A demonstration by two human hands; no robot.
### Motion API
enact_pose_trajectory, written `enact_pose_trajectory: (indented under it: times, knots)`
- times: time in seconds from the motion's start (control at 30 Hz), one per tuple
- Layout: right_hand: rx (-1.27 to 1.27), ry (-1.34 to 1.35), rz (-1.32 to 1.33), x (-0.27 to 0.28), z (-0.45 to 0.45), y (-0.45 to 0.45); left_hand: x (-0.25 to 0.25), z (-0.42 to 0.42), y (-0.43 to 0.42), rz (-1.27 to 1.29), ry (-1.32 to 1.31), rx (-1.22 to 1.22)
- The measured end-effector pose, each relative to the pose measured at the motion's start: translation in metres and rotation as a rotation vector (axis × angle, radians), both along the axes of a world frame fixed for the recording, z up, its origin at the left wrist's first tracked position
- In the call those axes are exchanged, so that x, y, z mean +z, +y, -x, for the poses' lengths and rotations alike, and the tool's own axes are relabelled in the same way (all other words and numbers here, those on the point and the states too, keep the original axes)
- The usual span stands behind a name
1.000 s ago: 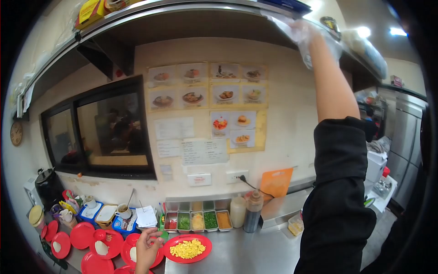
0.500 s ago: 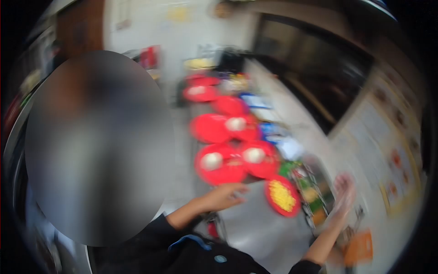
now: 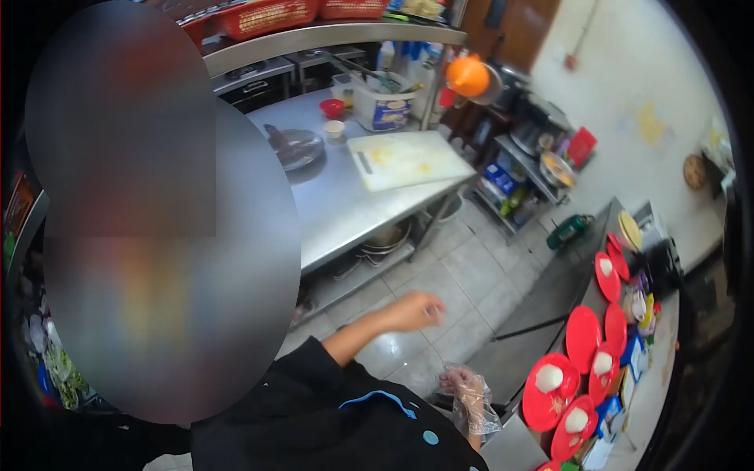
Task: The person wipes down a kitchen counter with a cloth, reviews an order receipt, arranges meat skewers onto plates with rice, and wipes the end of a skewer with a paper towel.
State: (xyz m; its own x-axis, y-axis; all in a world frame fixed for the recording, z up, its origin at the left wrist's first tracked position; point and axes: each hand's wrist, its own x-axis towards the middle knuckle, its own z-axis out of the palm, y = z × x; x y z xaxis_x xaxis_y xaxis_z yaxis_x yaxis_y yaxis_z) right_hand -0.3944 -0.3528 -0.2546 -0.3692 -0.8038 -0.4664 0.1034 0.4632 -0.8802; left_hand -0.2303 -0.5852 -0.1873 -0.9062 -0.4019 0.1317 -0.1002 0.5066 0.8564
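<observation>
My left hand (image 3: pixel 416 310) is bare and hovers over the tiled floor, its fingers curled in with nothing seen in them. My right hand (image 3: pixel 469 394) wears a loose clear plastic glove. Its fingers are bent but somewhat apart, and nothing shows in them. Right of it, on the steel counter along the wall, lie several red plates. Rounded white mounds of food sit on a near plate (image 3: pixel 534 408) and on the plate below it (image 3: pixel 561 447). Another red plate (image 3: pixel 583 337) is bare. Neither hand touches a plate.
A steel table (image 3: pixel 345 216) carries a white cutting board (image 3: pixel 408 159), a tub of utensils (image 3: pixel 382 102) and a small red bowl (image 3: pixel 331 108). A rack of pots (image 3: pixel 522 177) stands by the far wall. A blurred shape covers the left side.
My view has swung left, so the red plates now lie at the right edge and the steel table appears. My left hand has curled; my gloved right hand has come closer to my body.
</observation>
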Motion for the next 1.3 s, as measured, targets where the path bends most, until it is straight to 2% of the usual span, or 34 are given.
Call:
enact_pose_trajectory:
  times: [0.07, 0.13, 0.17, 0.27, 0.33, 0.5, 0.57, 0.63, 0.7, 0.77, 0.83, 0.97, 1.07, 1.13, 1.2, 1.27, 1.3]
  knots:
    - [0.059, -0.034, 0.024, -0.004, -0.001, -0.034, 0.000, -0.032, -0.057, -0.412, 0.076, 0.409]
    - [0.062, 0.005, 0.052, 0.008, -0.008, -0.075, -0.039, -0.061, -0.134, -0.761, 0.338, 0.709]
    - [0.053, 0.042, 0.079, 0.014, -0.012, -0.097, -0.037, -0.081, -0.162, -0.861, 0.471, 0.835]
    - [0.093, 0.052, 0.062, 0.010, -0.011, -0.162, -0.087, -0.127, -0.270, -0.838, 0.749, 1.175]
    - [0.122, 0.090, 0.070, 0.016, -0.018, -0.204, -0.120, -0.151, -0.335, -0.888, 0.914, 1.217]
    - [0.143, 0.105, 0.139, 0.029, -0.038, -0.288, -0.108, -0.172, -0.396, -0.948, 1.030, 1.427]
    - [0.143, 0.126, 0.125, 0.033, -0.039, -0.320, -0.114, -0.177, -0.401, -0.853, 1.018, 1.505]
    - [0.333, 0.435, 0.181, 0.036, -0.033, -0.356, -0.120, -0.184, -0.401, -0.839, 0.993, 1.476]
    - [0.389, 0.539, 0.198, 0.058, -0.028, -0.400, -0.118, -0.188, -0.385, -0.834, 0.923, 1.472]
    - [0.416, 0.642, 0.348, 0.079, -0.020, -0.452, -0.107, -0.194, -0.361, -0.836, 0.857, 1.496]
    - [0.374, 0.651, 0.367, 0.092, -0.010, -0.510, -0.109, -0.205, -0.337, -0.830, 0.808, 1.517]
    - [0.358, 0.825, 0.828, 0.114, 0.012, -0.635, -0.097, -0.214, -0.303, -0.790, 0.723, 1.583]
    - [0.365, 0.756, 0.886, 0.151, 0.007, -0.711, -0.101, -0.206, -0.289, -0.745, 0.729, 1.618]
    - [0.261, 0.840, 1.127, 0.160, 0.007, -0.759, -0.101, -0.199, -0.286, -0.724, 0.732, 1.646]
    - [0.270, 0.928, 1.111, 0.153, 0.019, -0.835, -0.092, -0.191, -0.282, -0.666, 0.684, 1.644]
    - [0.285, 1.013, 1.087, 0.154, 0.023, -0.873, -0.083, -0.180, -0.278, -0.659, 0.632, 1.688]
    - [0.415, 1.246, 1.021, 0.165, 0.020, -0.878, -0.079, -0.175, -0.277, -0.657, 0.579, 1.724]
